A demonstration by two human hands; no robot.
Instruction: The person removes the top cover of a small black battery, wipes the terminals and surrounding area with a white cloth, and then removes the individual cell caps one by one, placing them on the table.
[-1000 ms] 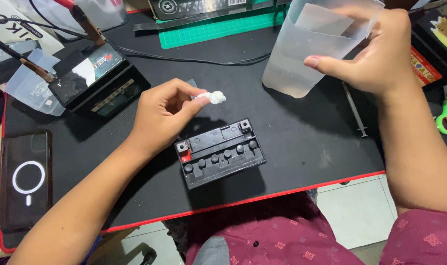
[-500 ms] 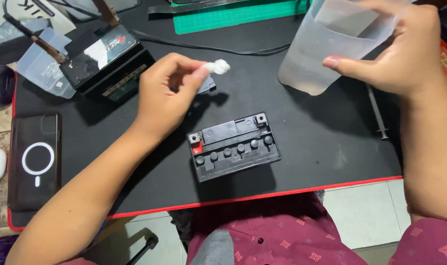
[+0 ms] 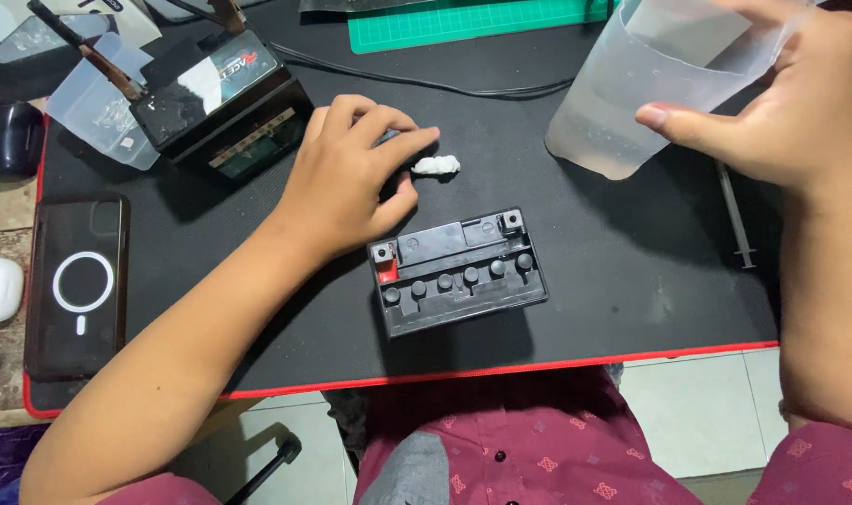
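Our left hand [image 3: 346, 182] lay palm-down, fingers loose and grasping nothing, beside a small white wad [image 3: 437, 165] on the tabletop [image 3: 631, 281]. Our right hand [image 3: 772, 103] gripped a tilted translucent plastic container [image 3: 631, 93]. A black battery [image 3: 456, 271] sat between them.

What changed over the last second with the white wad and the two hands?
The left hand came down toward the mat and let go of the white wad, which now lies on the mat just off its fingers, above the small black battery. Unchanged: the right hand still holds the translucent plastic container tilted, and the battery, phone and syringe lie where they were.
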